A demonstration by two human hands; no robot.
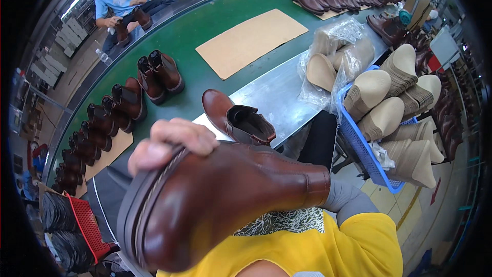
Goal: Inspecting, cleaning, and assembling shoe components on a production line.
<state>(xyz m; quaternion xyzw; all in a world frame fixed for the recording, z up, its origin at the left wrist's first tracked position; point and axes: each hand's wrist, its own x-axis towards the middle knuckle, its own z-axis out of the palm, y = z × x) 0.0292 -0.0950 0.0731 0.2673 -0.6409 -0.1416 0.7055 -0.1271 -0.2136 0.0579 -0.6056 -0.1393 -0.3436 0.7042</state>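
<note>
Boot (220, 200) up close, tilted, sole to my left: my left hand (175, 141) curls its fingers over the sole's edge, likely to steady it. My right hand is hidden, seemingly inside, so I cannot tell its grip. Another boot (230, 118) stands beyond on the metal sheet (271, 88), presumably for easy reach.

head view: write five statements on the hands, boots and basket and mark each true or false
1. The left hand grips the held boot at its sole. True.
2. The right hand is in plain view. False: it is hidden; a grey cuff shows at the boot's shaft end.
3. The blue basket stands at the picture's left. False: at its right.
4. A cardboard sheet lies on the green surface. True.
5. The yellow top is long-sleeved red. False: it is yellow.
</note>
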